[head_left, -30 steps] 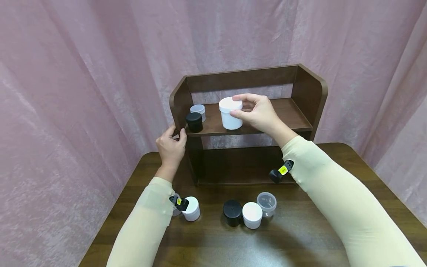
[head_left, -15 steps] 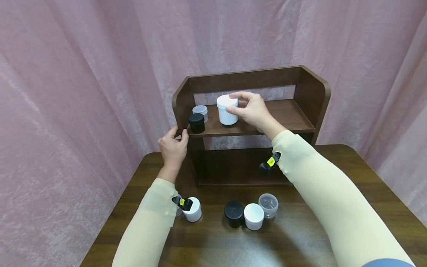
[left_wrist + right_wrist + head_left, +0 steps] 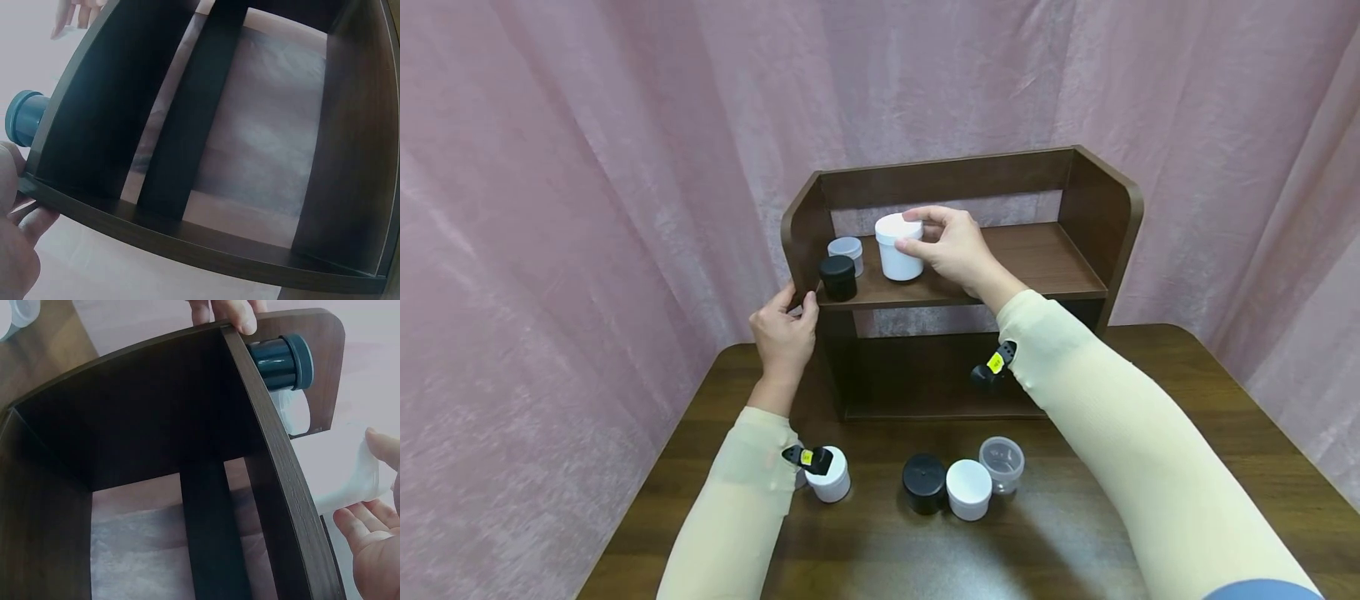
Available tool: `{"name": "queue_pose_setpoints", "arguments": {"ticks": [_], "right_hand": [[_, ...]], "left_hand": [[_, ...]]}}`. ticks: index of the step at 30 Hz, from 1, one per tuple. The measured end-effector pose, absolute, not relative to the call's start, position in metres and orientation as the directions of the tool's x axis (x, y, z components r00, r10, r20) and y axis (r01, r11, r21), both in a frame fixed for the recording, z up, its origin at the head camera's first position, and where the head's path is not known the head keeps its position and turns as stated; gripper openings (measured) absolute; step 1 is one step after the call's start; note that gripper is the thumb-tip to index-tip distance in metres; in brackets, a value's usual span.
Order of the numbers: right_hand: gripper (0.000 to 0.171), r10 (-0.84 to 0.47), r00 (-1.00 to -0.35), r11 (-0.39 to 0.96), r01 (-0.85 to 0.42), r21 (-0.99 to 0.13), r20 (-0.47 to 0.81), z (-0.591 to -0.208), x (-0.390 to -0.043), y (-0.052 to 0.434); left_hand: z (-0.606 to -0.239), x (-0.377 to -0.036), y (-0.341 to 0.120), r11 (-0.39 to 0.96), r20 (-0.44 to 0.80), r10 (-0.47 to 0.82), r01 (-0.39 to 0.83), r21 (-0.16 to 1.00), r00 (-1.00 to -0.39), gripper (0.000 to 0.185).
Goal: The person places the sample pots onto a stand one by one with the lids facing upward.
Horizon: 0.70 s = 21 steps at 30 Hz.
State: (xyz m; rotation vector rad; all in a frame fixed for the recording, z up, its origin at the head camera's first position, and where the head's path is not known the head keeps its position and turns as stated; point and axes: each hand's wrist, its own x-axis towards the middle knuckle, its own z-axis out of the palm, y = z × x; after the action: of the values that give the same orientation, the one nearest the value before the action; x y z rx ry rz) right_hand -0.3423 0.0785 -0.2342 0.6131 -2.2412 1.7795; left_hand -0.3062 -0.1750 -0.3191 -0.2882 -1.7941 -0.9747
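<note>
In the head view my right hand (image 3: pixel 951 250) pinches a large white lidded jar (image 3: pixel 895 260) by its lid, thumb in front. The jar stands upright at the upper board of a dark brown wooden shelf (image 3: pixel 1030 260). Left of it on that board are a small black jar (image 3: pixel 838 279) and, behind, a translucent jar (image 3: pixel 847 248) with a frosted lid. My left hand (image 3: pixel 784 333) grips the shelf's left side panel near the upper board. The right wrist view shows the white jar (image 3: pixel 340 465) close to the board's edge, right fingers around its lid.
On the table (image 3: pixel 880 558) before the shelf stand a black jar (image 3: pixel 924 485), a white jar (image 3: pixel 969 490) and a clear jar (image 3: pixel 1002 463), close together. Another white jar (image 3: pixel 831 479) is beside my left sleeve, which partly hides a further jar. A pink curtain (image 3: pixel 625 167) hangs behind.
My right hand has carried the white jar to the left and farther back over the upper board, closer to the small jars. The left hand keeps its grip on the side panel.
</note>
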Motion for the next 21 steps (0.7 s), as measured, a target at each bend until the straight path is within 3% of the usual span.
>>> {"name": "queue_pose_setpoints", "arguments": {"ticks": [21], "right_hand": [[0.045,-0.184,-0.929,0.175,-0.354,-0.919,0.323,-0.235,-0.356,0.069]], "left_hand": [[-0.321,-0.303,-0.175,0.647,0.873,-0.214,0.606,0.463,-0.439,0.016]]}}
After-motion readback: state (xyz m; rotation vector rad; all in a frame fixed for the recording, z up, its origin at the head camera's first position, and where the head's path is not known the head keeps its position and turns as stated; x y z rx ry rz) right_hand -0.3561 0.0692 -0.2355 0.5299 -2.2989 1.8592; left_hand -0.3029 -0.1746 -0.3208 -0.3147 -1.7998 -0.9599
